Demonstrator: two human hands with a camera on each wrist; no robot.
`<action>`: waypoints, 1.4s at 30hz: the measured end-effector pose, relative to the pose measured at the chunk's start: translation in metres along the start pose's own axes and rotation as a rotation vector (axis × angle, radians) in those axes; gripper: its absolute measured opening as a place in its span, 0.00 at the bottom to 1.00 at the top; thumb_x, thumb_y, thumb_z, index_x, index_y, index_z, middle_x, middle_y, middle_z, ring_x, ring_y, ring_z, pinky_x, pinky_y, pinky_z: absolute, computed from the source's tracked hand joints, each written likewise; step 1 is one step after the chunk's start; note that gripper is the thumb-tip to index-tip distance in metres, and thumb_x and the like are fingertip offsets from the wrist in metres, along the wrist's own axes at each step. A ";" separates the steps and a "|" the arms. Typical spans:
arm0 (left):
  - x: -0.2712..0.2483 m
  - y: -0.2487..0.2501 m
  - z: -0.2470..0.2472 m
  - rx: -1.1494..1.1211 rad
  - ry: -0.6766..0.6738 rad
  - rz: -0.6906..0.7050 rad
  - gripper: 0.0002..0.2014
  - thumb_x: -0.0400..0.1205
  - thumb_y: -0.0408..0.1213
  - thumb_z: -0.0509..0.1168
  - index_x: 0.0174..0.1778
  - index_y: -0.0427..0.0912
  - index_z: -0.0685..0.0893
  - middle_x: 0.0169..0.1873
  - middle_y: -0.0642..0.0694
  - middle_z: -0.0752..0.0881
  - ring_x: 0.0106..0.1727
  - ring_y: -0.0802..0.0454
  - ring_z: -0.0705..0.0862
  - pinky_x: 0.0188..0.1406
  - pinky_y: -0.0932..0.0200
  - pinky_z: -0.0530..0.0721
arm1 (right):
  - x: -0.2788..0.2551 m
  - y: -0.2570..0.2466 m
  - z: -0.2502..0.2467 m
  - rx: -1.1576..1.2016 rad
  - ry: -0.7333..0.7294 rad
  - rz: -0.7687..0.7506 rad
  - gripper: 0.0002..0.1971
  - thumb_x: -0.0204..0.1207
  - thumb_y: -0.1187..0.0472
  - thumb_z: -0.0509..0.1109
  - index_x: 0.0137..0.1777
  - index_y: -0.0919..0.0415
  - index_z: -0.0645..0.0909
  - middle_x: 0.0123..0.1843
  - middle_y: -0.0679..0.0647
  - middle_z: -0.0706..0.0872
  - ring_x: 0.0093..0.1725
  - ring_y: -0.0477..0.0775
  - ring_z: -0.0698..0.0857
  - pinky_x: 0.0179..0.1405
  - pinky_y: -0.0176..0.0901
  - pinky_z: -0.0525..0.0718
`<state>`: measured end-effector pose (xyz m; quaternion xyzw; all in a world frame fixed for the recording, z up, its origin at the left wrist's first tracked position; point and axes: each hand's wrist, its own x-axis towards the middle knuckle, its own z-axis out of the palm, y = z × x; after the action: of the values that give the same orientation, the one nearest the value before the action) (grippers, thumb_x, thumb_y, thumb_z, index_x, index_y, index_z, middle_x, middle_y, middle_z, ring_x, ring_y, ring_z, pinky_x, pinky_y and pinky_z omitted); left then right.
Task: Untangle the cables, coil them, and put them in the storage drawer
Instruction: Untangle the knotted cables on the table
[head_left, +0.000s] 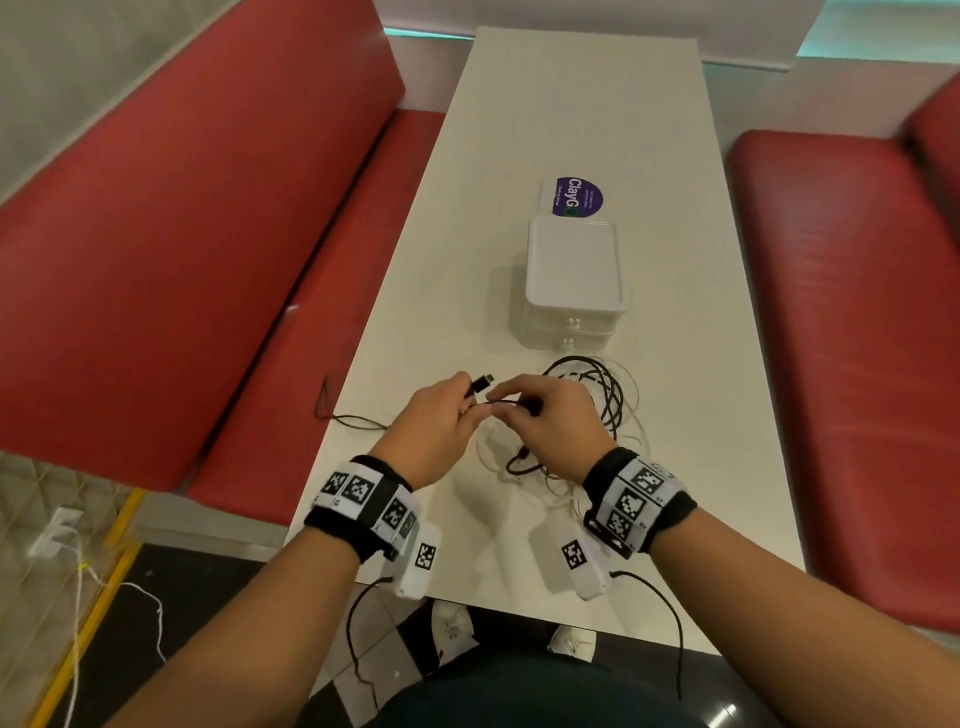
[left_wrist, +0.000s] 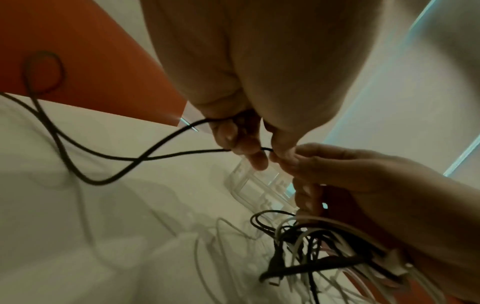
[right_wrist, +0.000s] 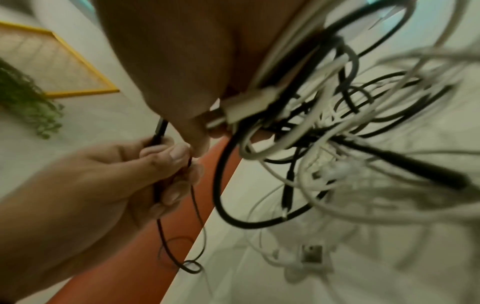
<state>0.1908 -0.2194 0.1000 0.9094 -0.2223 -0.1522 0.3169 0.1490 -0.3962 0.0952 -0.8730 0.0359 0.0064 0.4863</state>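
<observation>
Hands meeting at the centre of the head view, above a white table (head_left: 571, 104). We see the left hand (head_left: 434, 423) with its fingers curled round a thin black cable (head_left: 480, 385), whose plug end pokes up past the knuckles toward the top of the frame. The right hand (head_left: 550, 423) pinches the same cable just beside the left, fingertips nearly touching — and it also grasps a tangled bundle of cables (head_left: 605, 400), black and white, that spills to the right and below it onto the table. In the left wrist view the black cable (left_wrist: 145, 152) runs from the left hand's fingers (left_wrist: 233, 135) toward the left of the frame, where it loops over the table edge. In the right wrist view the bundle of cables (right_wrist: 337, 127) hangs from the right hand at upper centre. The storage drawer (head_left: 571, 280) — a small white unit, drawers closed — stands just above the bundle in the head view, with a purple sticker (head_left: 577, 196) beyond it. Red benches (head_left: 182, 234) flank the table.
</observation>
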 end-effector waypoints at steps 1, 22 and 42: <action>0.003 0.000 -0.003 -0.003 -0.002 -0.009 0.15 0.87 0.44 0.63 0.37 0.47 0.68 0.30 0.51 0.75 0.32 0.53 0.73 0.33 0.55 0.70 | 0.002 0.003 -0.007 -0.029 -0.040 0.000 0.04 0.79 0.56 0.74 0.50 0.50 0.91 0.32 0.51 0.88 0.30 0.44 0.83 0.37 0.32 0.81; -0.006 -0.011 -0.023 0.084 0.204 0.032 0.15 0.87 0.42 0.62 0.37 0.48 0.65 0.23 0.53 0.71 0.26 0.53 0.73 0.24 0.57 0.63 | -0.003 0.029 0.018 -0.001 0.137 0.134 0.12 0.89 0.50 0.58 0.48 0.57 0.74 0.44 0.54 0.81 0.46 0.58 0.79 0.48 0.52 0.77; -0.013 -0.019 -0.030 -0.114 0.037 -0.159 0.23 0.82 0.48 0.69 0.31 0.47 0.62 0.25 0.54 0.66 0.27 0.53 0.65 0.29 0.55 0.64 | 0.011 0.039 -0.014 -0.324 0.036 0.085 0.12 0.88 0.47 0.54 0.48 0.53 0.69 0.31 0.49 0.81 0.32 0.58 0.81 0.31 0.53 0.77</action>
<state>0.1979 -0.1848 0.1121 0.9073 -0.1343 -0.1724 0.3592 0.1569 -0.4292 0.0685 -0.9377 0.0799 0.0168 0.3376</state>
